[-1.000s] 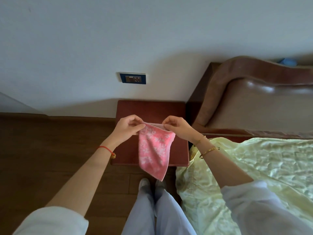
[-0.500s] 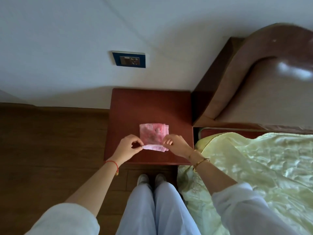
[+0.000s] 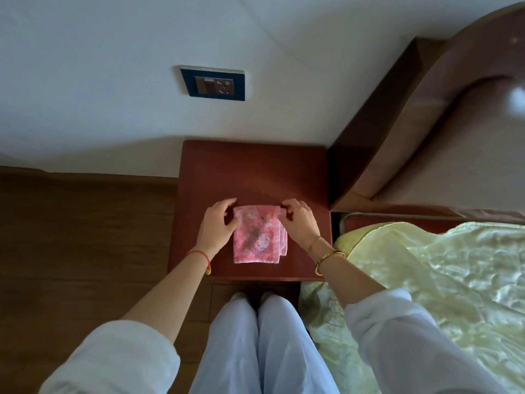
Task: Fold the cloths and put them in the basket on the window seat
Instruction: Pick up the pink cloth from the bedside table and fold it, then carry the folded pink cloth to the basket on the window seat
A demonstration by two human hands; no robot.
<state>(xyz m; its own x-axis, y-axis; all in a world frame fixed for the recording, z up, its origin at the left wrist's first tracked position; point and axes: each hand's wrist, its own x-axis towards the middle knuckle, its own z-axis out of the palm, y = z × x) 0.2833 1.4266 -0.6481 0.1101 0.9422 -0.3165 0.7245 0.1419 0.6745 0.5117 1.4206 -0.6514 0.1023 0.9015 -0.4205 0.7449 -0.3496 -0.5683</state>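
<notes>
A folded pink terry cloth (image 3: 257, 237) on the red-brown table (image 3: 252, 169) is being pinched by the right hand (image 3: 299, 223); the left hand (image 3: 216, 226) is touching it, grip unclear.

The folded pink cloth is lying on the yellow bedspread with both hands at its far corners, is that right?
No. In the head view the pink cloth lies on the red-brown bedside table, not the yellow bedspread. The left hand and right hand are at its far corners.

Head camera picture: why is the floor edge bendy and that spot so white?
Head view: the wide lens bends the edge of the brown wooden floor; the white spot is glare on the brown padded headboard; the pink patterned cloth looks slightly smeared.
</notes>
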